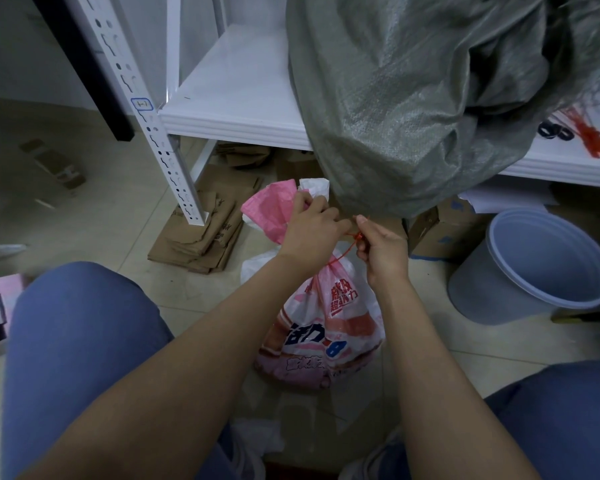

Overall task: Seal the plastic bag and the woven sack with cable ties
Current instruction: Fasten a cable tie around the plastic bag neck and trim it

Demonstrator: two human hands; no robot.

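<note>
Both hands meet just above the gathered neck of the pink-and-white plastic bag (321, 327), which stands on the floor directly below them, between the person's knees. Left hand (310, 233) is curled with its fingers pressed together, pinching the bunched top of the bag and, it seems, one end of the red cable tie (347, 249); right hand (381, 251) is closed too, thumb and forefinger nipped on the tie's other end at about the same height. One tie is in use, and it runs slantwise from the bag's neck, just under the left wrist, up toward the right fingertips, so its long axis points up and to the right. That slant is what the coming pull depends on, by my reading: the right hand would draw along that line while the left, the nearer one to the neck, holds the bunch steady. Whether the tail has already passed through the head I cannot tell. Beyond both hands and above them hangs one grey woven sack (413, 109), slumped over the edge of a white shelf (236, 95), its mouth untied as far as can be seen. Farther off past the right hand, a small bundle of spare red ties (594, 136) lies on that shelf, too blurred to count.
</note>
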